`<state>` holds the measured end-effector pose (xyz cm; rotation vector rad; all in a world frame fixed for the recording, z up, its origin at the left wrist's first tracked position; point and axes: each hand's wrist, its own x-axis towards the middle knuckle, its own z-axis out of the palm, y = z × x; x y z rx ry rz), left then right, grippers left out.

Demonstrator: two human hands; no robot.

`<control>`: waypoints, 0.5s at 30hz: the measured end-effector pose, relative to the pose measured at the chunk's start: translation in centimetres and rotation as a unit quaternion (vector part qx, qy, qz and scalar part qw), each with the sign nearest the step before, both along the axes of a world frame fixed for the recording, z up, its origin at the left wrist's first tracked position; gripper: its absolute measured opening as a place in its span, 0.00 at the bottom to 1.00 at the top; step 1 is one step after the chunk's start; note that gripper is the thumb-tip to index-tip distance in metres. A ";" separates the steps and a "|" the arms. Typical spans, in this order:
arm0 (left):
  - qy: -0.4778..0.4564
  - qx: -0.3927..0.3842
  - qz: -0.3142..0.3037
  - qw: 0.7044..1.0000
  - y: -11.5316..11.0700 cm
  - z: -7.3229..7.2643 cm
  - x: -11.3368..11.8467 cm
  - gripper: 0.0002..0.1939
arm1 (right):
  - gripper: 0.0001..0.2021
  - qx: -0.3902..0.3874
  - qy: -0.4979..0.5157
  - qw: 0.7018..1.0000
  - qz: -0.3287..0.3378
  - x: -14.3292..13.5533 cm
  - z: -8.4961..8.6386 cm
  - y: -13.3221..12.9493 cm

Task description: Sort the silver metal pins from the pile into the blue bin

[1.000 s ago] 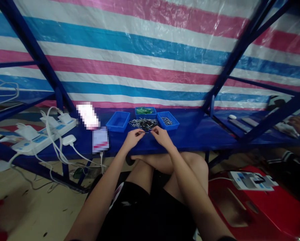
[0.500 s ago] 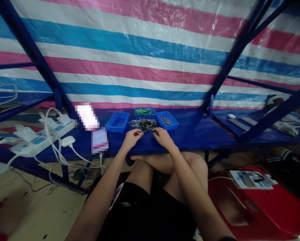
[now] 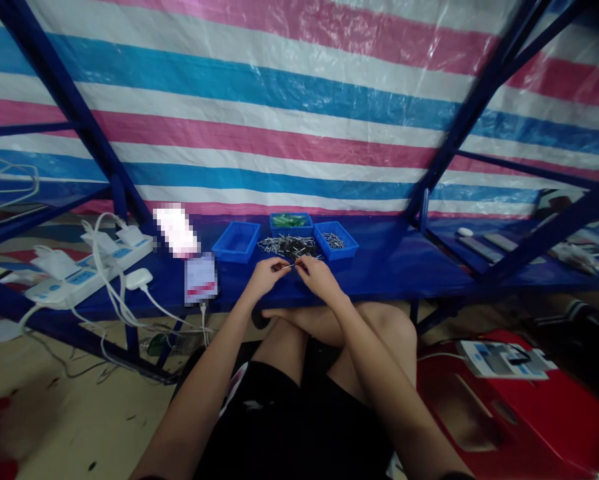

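Too small or masked to read

Thin metal piece (image 3: 290, 266) pinched between left hand (image 3: 265, 275) and right hand (image 3: 319, 277): too small to identify, grip points hidden by fingertips. Metal parts pile (image 3: 289, 245) and bin contents (image 3: 334, 240) don't resolve individually. Two items (image 3: 177, 230) and (image 3: 201, 278) are pixelated out. Red case (image 3: 519, 413) cut off at the bottom-right edge.

Three bright blue trays (image 3: 236, 241) sit on a dark blue shelf (image 3: 389, 267), silvery pins (image 3: 287, 245) heaped between them, before a sheet (image 3: 279, 100) striped pink, white and blue, beside white chargers (image 3: 87, 267).
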<state>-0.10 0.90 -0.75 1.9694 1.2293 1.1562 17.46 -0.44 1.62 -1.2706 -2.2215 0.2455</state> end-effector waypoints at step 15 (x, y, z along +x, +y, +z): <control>-0.081 -0.025 -0.008 0.996 0.2 -0.1 0.1 0.13 | 0.10 0.014 0.155 0.988 0.022 0.2 -0.2 0.5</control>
